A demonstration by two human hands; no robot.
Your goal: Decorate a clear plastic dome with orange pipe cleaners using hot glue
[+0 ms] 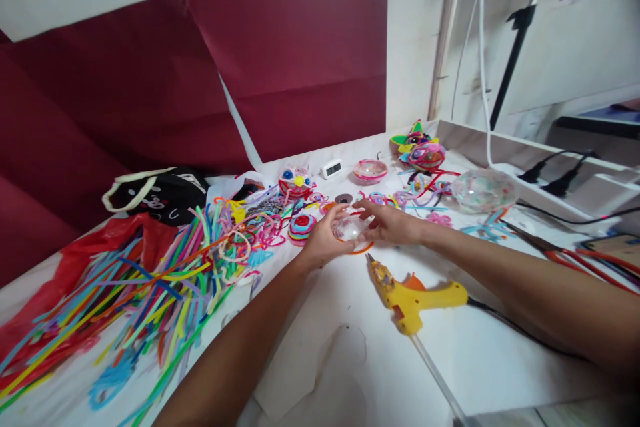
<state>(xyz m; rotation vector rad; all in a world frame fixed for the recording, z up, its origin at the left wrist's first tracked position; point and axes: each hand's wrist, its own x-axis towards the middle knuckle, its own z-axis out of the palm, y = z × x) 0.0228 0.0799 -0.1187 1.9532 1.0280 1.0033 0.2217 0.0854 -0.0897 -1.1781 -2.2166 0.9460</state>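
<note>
Two hands, left hand [324,239] and right hand [386,222], hold clear plastic dome [350,228] between them over white tabletop [500,377]; neither nearer. Dome round, no long axis. Yellow glue gun [411,303] lies near side, nozzle toward dome.

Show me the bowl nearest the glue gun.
The clear bowl between the left hand and right hand; the pink bowl and speckled bowl lie farther off, untouched.

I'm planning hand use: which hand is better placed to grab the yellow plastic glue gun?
Probably the right hand: the glue gun points its handle toward that arm, away from the left hand. Both hands currently hold the clear, rounded, plastic-looking shell.
</note>
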